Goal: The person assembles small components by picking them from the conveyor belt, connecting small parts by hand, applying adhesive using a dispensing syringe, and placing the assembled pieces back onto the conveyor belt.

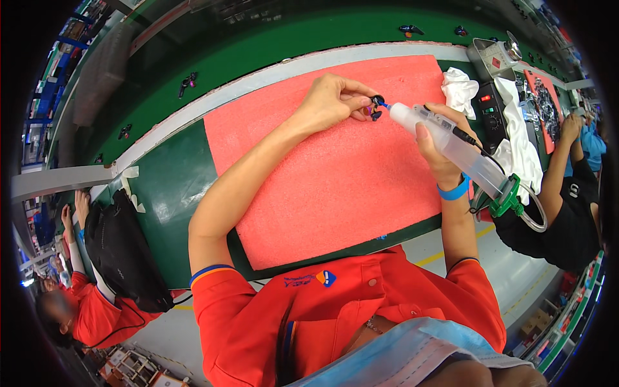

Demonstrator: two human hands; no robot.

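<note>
My left hand (330, 103) pinches a small black part with a purple spot (376, 115) between thumb and fingers, above the pink foam mat (335, 174). Its exact kind is too small to make out. In my right hand (438, 148) is a clear dispensing syringe (478, 169), tilted, with its blue tip touching or very close to the black part. A green cap (507, 198) with a clear hose closes the syringe's rear end. Around my right wrist sits a blue band (454, 187).
Beyond the mat, a white rail borders a green conveyor belt (258, 39) carrying several small black parts. To the right stand a black control box (491, 119), a metal can (493, 59) and white cloths (459, 90). Co-workers sit at both sides; a black bag (126, 248) is at left.
</note>
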